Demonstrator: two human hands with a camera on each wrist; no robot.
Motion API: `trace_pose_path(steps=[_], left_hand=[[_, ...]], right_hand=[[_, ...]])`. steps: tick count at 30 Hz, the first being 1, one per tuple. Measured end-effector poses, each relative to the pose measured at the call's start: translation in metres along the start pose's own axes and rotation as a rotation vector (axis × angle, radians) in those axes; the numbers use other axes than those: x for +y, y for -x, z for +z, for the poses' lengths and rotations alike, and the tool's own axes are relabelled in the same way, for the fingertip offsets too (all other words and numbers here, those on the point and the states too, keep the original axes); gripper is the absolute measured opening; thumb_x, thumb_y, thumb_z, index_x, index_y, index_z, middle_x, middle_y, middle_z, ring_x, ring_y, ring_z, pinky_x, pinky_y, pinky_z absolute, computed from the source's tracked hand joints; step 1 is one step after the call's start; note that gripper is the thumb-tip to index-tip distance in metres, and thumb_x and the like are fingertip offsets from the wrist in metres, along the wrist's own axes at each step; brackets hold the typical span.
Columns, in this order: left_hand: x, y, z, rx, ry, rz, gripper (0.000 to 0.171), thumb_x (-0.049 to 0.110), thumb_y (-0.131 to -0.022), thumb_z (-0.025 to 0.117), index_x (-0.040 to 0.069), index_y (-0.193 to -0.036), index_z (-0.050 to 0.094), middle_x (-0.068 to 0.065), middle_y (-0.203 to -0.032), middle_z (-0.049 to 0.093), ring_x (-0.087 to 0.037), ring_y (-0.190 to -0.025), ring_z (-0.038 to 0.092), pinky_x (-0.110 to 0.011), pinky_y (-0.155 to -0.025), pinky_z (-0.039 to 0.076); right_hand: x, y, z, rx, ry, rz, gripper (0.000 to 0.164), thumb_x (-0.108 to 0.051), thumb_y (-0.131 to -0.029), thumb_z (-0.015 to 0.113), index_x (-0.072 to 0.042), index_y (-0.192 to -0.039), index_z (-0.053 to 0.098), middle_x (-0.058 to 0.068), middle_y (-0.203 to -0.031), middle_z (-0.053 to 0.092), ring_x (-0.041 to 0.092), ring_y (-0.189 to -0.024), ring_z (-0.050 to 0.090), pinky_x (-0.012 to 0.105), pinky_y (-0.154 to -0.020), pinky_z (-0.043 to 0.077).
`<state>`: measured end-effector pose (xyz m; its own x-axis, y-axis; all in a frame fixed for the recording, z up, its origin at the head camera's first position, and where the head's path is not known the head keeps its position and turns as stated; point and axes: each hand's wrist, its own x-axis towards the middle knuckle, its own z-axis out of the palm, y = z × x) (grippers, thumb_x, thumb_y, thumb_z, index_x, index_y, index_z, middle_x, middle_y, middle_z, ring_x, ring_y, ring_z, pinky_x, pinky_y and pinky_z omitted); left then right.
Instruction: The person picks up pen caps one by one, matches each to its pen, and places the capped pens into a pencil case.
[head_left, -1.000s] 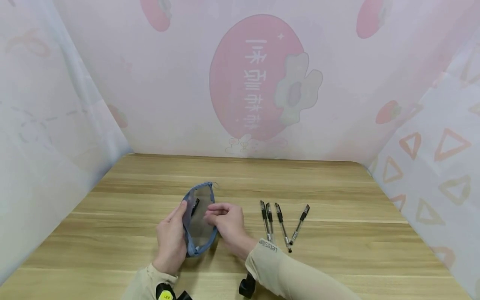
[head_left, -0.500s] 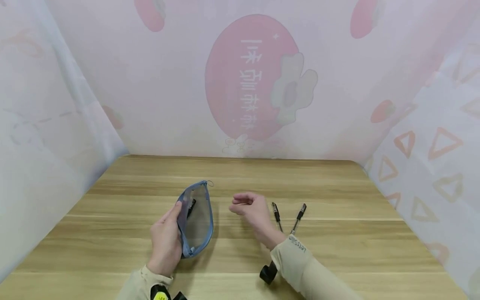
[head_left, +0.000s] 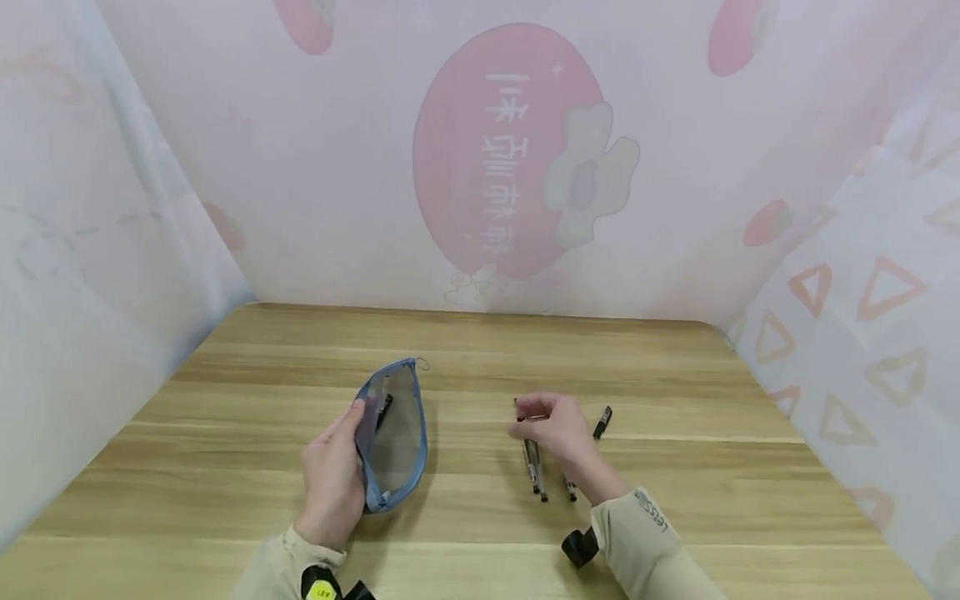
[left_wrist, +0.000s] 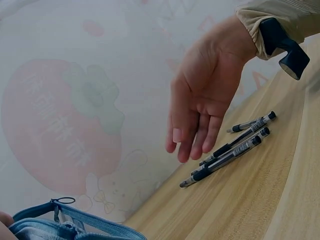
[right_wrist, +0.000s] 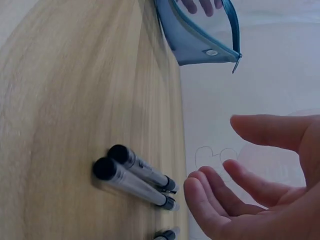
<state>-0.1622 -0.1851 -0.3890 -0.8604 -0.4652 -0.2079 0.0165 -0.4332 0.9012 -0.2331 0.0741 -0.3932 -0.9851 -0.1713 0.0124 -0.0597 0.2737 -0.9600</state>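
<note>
My left hand grips a blue-edged, see-through zip pencil case by its left side. The case's mouth gapes, and a black-capped pen shows inside it. To the right, my right hand hovers over the loose pens, its thumb apart from the fingers and nothing between them in the right wrist view. Two clear-barrelled pens lie side by side below that hand. Another black-gripped pen lies farther right, partly hidden by the hand in the head view.
The wooden table extends back to a pale printed curtain. A black wrist camera juts from the right sleeve, close to the tabletop in the head view. Side curtains flank the table.
My right hand has moved right, away from the pencil case's mouth to over the loose pens. The left hand keeps its hold on the case, which has shifted only slightly.
</note>
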Motion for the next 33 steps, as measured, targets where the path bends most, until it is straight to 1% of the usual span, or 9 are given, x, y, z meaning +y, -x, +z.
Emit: trace_pose_path(steps=[5,7,10,14,18,22,24,27,33], left_hand=[[0.001,-0.001,0.000,-0.003,0.009,-0.011,0.051,0.028,-0.099,0.063,0.000,-0.139,0.049,-0.011,-0.143,0.051,-0.015,-0.126,0.051,-0.026,-0.103,0.042],[0.000,-0.001,0.000,-0.010,0.005,-0.012,0.052,0.028,-0.099,0.063,0.000,-0.139,0.049,-0.011,-0.143,0.050,-0.015,-0.127,0.050,-0.026,-0.103,0.041],[0.000,-0.002,-0.001,-0.016,0.007,-0.013,0.052,0.029,-0.099,0.063,-0.001,-0.139,0.049,-0.011,-0.143,0.050,-0.014,-0.127,0.050,-0.026,-0.103,0.041],[0.001,-0.002,-0.001,-0.020,0.006,-0.016,0.053,0.029,-0.098,0.063,-0.001,-0.139,0.049,-0.011,-0.143,0.051,-0.014,-0.126,0.051,-0.025,-0.103,0.041],[0.003,-0.001,-0.002,-0.029,0.011,-0.025,0.054,0.030,-0.098,0.064,-0.001,-0.140,0.048,-0.011,-0.143,0.050,-0.014,-0.126,0.051,-0.025,-0.103,0.040],[0.004,-0.002,-0.004,-0.032,0.028,-0.030,0.055,0.030,-0.098,0.064,-0.001,-0.140,0.047,-0.011,-0.142,0.050,-0.014,-0.125,0.051,-0.025,-0.103,0.040],[0.004,-0.002,-0.004,-0.030,0.037,-0.033,0.054,0.029,-0.098,0.064,-0.001,-0.139,0.048,-0.011,-0.142,0.050,-0.014,-0.125,0.051,-0.025,-0.103,0.041],[0.005,-0.002,-0.003,-0.026,0.044,-0.031,0.053,0.028,-0.098,0.064,-0.002,-0.139,0.048,-0.011,-0.141,0.051,-0.014,-0.123,0.052,-0.025,-0.102,0.042],[0.004,-0.003,-0.003,-0.030,0.047,-0.041,0.053,0.027,-0.099,0.063,-0.003,-0.139,0.047,-0.011,-0.138,0.052,-0.015,-0.122,0.053,-0.026,-0.102,0.042]], right_hand=[[0.004,-0.004,0.001,-0.045,0.087,0.014,0.047,0.004,-0.077,0.080,0.005,-0.121,0.064,0.016,-0.116,0.064,0.031,-0.104,0.060,0.042,-0.088,0.052],[0.006,-0.006,0.001,-0.052,0.098,0.018,0.050,0.008,-0.075,0.080,0.005,-0.122,0.063,0.017,-0.118,0.063,0.033,-0.107,0.058,0.044,-0.090,0.051],[0.010,-0.009,0.000,-0.055,0.108,0.023,0.054,0.010,-0.073,0.081,0.004,-0.123,0.063,0.016,-0.120,0.063,0.033,-0.110,0.058,0.045,-0.093,0.050],[0.013,-0.012,-0.002,-0.074,0.129,0.028,0.056,0.008,-0.074,0.081,0.002,-0.126,0.062,0.015,-0.122,0.063,0.032,-0.112,0.058,0.044,-0.094,0.050],[0.011,-0.016,-0.003,-0.120,0.190,0.025,0.059,0.008,-0.074,0.082,0.002,-0.128,0.060,0.016,-0.122,0.062,0.032,-0.112,0.058,0.043,-0.091,0.052],[0.006,-0.021,-0.002,-0.183,0.249,0.010,0.062,0.007,-0.073,0.082,0.004,-0.130,0.057,0.017,-0.124,0.060,0.032,-0.113,0.058,0.042,-0.092,0.051],[0.004,-0.024,0.001,-0.224,0.240,0.001,0.063,0.008,-0.074,0.082,0.006,-0.131,0.055,0.019,-0.125,0.060,0.033,-0.113,0.058,0.041,-0.093,0.051],[0.004,-0.029,0.004,-0.284,0.178,0.000,0.063,0.010,-0.074,0.081,0.009,-0.131,0.054,0.020,-0.122,0.061,0.034,-0.111,0.059,0.039,-0.092,0.052],[0.004,-0.035,0.010,-0.355,0.093,0.032,0.060,0.010,-0.071,0.083,0.008,-0.125,0.059,0.016,-0.112,0.066,0.031,-0.103,0.062,0.033,-0.085,0.055]])
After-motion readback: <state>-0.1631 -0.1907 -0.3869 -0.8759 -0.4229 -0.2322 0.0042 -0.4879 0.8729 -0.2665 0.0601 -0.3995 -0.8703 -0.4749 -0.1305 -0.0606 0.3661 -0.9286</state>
